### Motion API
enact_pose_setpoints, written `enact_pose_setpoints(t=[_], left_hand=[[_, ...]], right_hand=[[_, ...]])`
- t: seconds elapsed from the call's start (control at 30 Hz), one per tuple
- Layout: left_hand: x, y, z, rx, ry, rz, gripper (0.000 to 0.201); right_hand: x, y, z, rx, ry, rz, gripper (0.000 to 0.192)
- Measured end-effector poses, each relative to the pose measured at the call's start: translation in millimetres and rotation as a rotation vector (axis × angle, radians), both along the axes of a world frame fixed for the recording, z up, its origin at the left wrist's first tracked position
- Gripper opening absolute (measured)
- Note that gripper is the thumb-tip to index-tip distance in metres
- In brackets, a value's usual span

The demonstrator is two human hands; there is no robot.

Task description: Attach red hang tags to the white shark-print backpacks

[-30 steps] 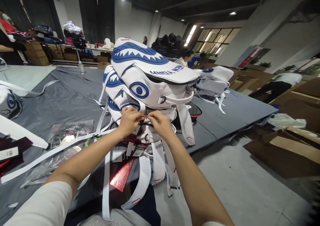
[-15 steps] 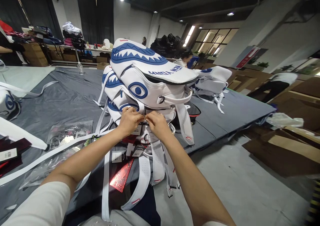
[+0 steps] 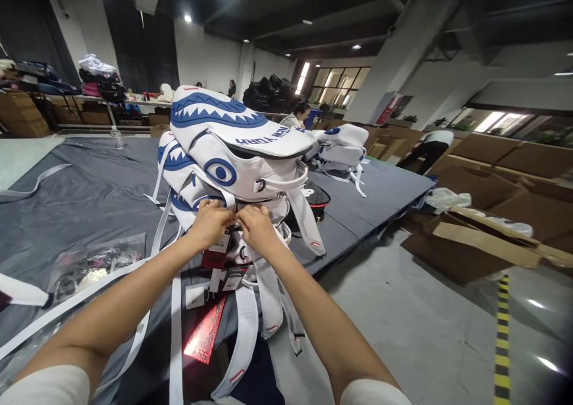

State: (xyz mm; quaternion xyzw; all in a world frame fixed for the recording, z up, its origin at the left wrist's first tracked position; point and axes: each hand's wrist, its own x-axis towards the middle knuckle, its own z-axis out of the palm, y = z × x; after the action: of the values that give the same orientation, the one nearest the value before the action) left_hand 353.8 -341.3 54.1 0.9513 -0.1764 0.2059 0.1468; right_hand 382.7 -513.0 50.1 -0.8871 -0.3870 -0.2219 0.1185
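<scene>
**Fingertips pinching at the bag's edge**

Fingertips of both hands meet, pressed together at frame centre: left hand (image 3: 209,221) and right hand (image 3: 254,226) pinch something small on the white shark bag (image 3: 233,154); what, I cannot tell. Best done with short, steady grips, tags (image 3: 222,260) hanging clear below.

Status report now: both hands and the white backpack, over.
Left hand and right hand pinched together at top of white shark-print backpack. Backpack stacked on grey table. Hang tags dangle beneath hands; nothing blocking.
</scene>
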Motion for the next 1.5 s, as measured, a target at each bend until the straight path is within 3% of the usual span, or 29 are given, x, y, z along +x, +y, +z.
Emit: enact_pose_setpoints(t=[0.43,0.6,0.83,0.97,1.5], left_hand=[[1,-2,3.3,0.047,-0.005,0.029,0.01],[3,2,-1.3,-0.031,-0.043,-0.011,0.005],[5,5,-12.1,0.088,-0.167,-0.091,0.018],[6,6,-15.3,0.051,-0.127,-0.132,0.016],[4,-1,0.1,0.036,0.01,-0.013,0.016]], right_hand=[[1,0,-3.0,0.029,0.047,0.011,0.016],[2,-2,-2.7,0.075,0.076,0.025,0.016],[-2,-2,-2.1,-0.01,0.014,-0.017,0.015],[-4,-2,-1.8,-0.026,-0.015,-0.028,0.015],[-4,-2,-0.1,-0.069,-0.016,-0.026,0.018]])
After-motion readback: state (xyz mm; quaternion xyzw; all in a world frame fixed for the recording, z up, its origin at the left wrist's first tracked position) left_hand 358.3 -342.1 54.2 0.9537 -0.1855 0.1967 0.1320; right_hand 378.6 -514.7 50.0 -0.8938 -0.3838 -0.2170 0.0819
